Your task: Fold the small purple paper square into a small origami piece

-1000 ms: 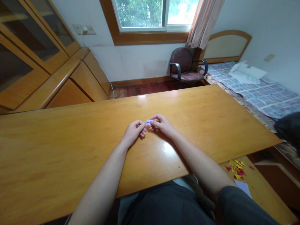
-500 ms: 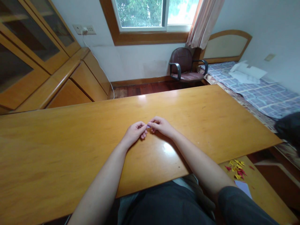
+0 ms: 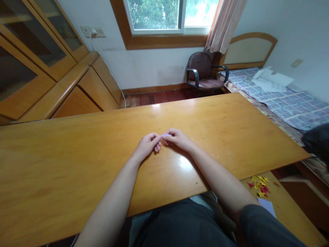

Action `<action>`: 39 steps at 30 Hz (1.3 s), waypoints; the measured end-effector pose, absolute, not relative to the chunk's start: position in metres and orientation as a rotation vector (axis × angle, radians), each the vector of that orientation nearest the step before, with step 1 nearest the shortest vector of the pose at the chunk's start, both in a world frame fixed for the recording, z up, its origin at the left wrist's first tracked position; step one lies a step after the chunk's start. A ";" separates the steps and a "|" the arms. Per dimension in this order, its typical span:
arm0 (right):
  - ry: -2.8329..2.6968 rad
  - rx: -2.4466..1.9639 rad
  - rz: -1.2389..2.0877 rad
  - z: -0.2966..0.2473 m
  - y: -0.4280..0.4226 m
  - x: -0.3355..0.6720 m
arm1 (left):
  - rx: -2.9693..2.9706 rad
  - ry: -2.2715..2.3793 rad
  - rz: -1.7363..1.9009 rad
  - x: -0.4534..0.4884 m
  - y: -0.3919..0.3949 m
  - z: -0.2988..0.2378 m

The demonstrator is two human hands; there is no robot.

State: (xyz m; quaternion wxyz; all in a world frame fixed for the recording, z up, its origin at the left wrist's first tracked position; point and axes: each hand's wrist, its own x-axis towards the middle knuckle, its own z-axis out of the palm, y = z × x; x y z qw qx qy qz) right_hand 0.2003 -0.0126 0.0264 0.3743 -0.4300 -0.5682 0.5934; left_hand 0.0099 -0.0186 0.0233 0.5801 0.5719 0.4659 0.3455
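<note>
Both of my hands rest together on the middle of a long wooden table (image 3: 77,164). My left hand (image 3: 147,145) and my right hand (image 3: 178,138) have their fingers curled and pinched on a small pale purple piece of paper (image 3: 165,135) between the fingertips. Only a thin sliver of the paper shows; the rest is hidden by my fingers.
Several small red and yellow folded paper pieces (image 3: 260,186) and a pale purple sheet (image 3: 267,206) lie on a lower wooden surface at the lower right. A dark office chair (image 3: 202,71), a bed (image 3: 288,99) and wooden cabinets (image 3: 38,65) stand beyond the table.
The purple paper showed more between my fingertips a second ago; my fingers have since closed over it. My hands have shifted slightly towards me and stayed together.
</note>
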 end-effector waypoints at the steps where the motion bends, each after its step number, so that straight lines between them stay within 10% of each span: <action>1: -1.459 -1.097 1.513 0.026 -0.012 0.200 | 1.339 1.089 0.804 0.010 -0.019 0.023; 39: -1.429 -1.110 1.438 0.028 -0.013 0.196 | 1.137 1.009 0.911 0.008 -0.017 0.022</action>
